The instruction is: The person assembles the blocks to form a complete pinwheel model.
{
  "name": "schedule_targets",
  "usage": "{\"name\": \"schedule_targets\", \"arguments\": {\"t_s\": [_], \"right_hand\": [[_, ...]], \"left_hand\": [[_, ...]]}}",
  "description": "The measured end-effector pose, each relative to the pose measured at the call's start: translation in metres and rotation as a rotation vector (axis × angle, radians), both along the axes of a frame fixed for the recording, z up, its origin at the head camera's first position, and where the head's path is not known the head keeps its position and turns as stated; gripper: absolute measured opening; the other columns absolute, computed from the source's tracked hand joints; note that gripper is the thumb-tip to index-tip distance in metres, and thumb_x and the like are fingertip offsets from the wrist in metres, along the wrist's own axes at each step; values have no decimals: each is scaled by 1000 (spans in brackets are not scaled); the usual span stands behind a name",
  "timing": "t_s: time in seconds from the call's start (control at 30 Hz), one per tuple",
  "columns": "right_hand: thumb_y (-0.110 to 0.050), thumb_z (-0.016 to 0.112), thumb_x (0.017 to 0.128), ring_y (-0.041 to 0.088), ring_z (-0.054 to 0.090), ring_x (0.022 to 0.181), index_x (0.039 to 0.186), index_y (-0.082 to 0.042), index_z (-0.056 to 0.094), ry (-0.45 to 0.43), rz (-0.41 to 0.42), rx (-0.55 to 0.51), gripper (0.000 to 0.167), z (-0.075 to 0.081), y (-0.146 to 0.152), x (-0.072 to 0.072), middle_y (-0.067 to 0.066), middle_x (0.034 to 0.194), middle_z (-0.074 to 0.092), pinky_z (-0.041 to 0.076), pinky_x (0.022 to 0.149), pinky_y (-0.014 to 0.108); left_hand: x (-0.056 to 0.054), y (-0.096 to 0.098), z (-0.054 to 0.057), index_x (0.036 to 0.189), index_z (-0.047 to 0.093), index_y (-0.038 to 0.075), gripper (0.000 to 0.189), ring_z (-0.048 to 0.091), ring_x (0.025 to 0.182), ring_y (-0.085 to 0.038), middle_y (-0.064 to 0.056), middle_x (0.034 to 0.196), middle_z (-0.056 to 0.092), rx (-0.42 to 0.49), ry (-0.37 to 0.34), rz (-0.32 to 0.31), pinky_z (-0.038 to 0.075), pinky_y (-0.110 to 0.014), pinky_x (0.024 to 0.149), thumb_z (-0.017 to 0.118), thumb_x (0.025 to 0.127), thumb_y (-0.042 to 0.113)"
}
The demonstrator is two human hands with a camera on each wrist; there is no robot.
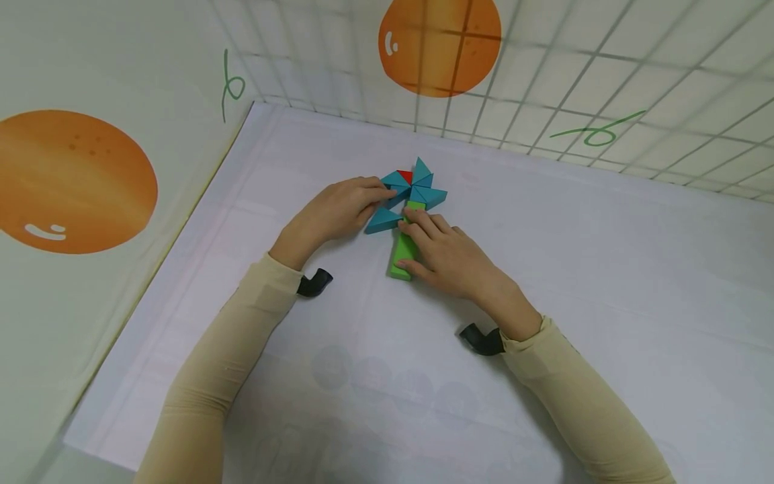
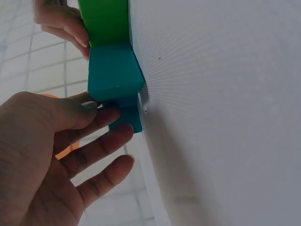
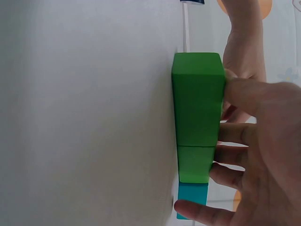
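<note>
Several blue triangular blocks (image 1: 428, 196) and a red triangular piece (image 1: 405, 176) form a pinwheel shape on the white surface. Below them, two green blocks (image 1: 404, 254) line up end to end like a stem. A separate blue triangular block (image 1: 383, 220) points left beside the stem. My left hand (image 1: 345, 207) touches the pinwheel's left blue blocks with its fingertips; in the left wrist view its other fingers are spread. The fingers and thumb of my right hand (image 1: 450, 259) rest on top of the green blocks, partly hiding them.
A white sheet (image 1: 338, 403) covers the work surface. Behind it stands a wall with a grid pattern (image 1: 544, 74) and an orange printed shape (image 1: 440, 44). Another orange shape (image 1: 72, 181) lies left of the sheet. Black wrist attachments (image 1: 316, 283) show near both sleeves.
</note>
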State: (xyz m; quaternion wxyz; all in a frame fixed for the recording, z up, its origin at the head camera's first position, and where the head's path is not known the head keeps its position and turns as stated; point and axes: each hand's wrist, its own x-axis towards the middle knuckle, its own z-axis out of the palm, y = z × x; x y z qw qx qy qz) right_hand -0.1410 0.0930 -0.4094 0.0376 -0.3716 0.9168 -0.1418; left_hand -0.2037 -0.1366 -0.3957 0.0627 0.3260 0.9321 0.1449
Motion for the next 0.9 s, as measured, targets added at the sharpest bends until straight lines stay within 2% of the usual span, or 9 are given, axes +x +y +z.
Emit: {"name": "schedule_targets", "arguments": {"t_s": [0.3,0.9], "right_hand": [[-46,55,98,29,35,140,145,-6,42,1,0,-4,63,-2,0,0,9,156,31,49,95,53],[-46,56,98,29,35,140,143,-5,43,13,4,-1,62,-1,0,0,10,155,32,50,95,52]], "left_hand": [[1,1,1,136,59,9,36,59,115,-21,-7,125,63,-11,10,0,49,-35,100,54,100,12],[2,3,1,139,55,9,39,56,125,-23,-7,132,60,-28,14,-19,46,-36,105,53,101,11]]}}
